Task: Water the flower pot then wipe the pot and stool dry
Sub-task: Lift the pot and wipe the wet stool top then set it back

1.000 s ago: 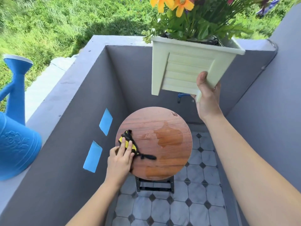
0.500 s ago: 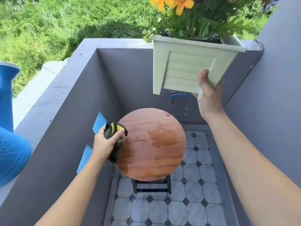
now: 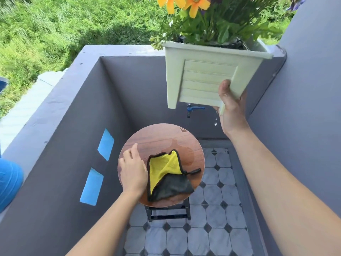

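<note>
1. The stool (image 3: 156, 137) top is bare along its far edge; the cloth (image 3: 166, 174) and left hand (image 3: 132, 169) cover its near half.
2. The lifted flower pot (image 3: 206, 76), held by the right hand (image 3: 230, 109), leaves open air above the stool.
3. Grey walls (image 3: 64, 163) close in left, far and right.
4. A blue tap (image 3: 192, 109) juts from the far wall.

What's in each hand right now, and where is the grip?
The right hand grips the flower pot by its bottom corner, holding it above the stool. The left hand lies open beside the cloth, holding nothing.
</note>
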`<state>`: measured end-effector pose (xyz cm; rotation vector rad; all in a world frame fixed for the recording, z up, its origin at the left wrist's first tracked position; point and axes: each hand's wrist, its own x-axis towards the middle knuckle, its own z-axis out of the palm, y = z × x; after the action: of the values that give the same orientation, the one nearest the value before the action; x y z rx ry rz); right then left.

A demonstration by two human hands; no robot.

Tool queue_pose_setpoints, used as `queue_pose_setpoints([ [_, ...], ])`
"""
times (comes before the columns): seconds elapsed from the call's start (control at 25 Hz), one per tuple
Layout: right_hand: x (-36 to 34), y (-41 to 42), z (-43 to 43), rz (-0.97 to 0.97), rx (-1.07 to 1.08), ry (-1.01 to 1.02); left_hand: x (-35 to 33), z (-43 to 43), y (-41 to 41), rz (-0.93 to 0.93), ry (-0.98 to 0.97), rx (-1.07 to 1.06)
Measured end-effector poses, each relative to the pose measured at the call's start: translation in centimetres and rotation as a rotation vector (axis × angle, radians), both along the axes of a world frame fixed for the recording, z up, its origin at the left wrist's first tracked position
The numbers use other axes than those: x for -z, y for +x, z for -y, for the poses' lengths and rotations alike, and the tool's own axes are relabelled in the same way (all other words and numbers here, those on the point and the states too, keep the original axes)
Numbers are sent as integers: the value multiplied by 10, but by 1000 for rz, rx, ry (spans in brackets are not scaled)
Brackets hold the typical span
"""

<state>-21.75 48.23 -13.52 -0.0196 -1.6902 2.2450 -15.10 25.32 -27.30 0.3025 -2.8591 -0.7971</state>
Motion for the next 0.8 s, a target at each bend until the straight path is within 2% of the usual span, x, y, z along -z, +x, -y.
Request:
queue_pose_setpoints([
  [0.08, 1, -1, -2, 3, -5, -6, 3, -4, 4, -281, -45, 351],
  [0.12, 2, -1, -2, 2, -8, -3, 1, -11, 9, -296, -74, 518],
  [0.16, 2, -2, -4, 0, -13, -4, 0, -20, 13, -201, -94, 594],
  [0.24, 3, -2, -5, 4, -16, -11, 3, -36, 7, 120, -166, 514],
  [0.28, 5, -2, -6, 2, -2, -3, 7, -43, 4, 204, -267, 471],
  [0.32, 6, -4, -9, -2, 15, 9, 7, -49, 2, 212, -346, 451],
  [0.36, 8, -5, -11, -3, 26, 20, 7, -52, 0, 169, -334, 437],
  [0.4, 9, -5, -14, 1, 35, 26, 6, -54, -1, 102, -185, 387],
  [0.44, 11, -5, -16, 9, 46, 27, 4, -51, -2, 64, 44, 289],
  [0.52, 13, -4, -19, 35, 53, 23, 5, -35, -4, 46, 391, -3],
  [0.56, 12, -2, -18, 44, 39, 23, 6, -25, -5, 39, 418, -123],
  [0.64, 11, 1, -18, 44, 13, 13, 8, -11, -5, -105, 122, -154],
  [0.72, 9, 3, -17, 44, 19, 22, 7, -17, -3, -372, -52, 157],
  [0.8, 8, 2, -17, 51, 16, 18, 8, -28, 0, -437, -174, 620],
])
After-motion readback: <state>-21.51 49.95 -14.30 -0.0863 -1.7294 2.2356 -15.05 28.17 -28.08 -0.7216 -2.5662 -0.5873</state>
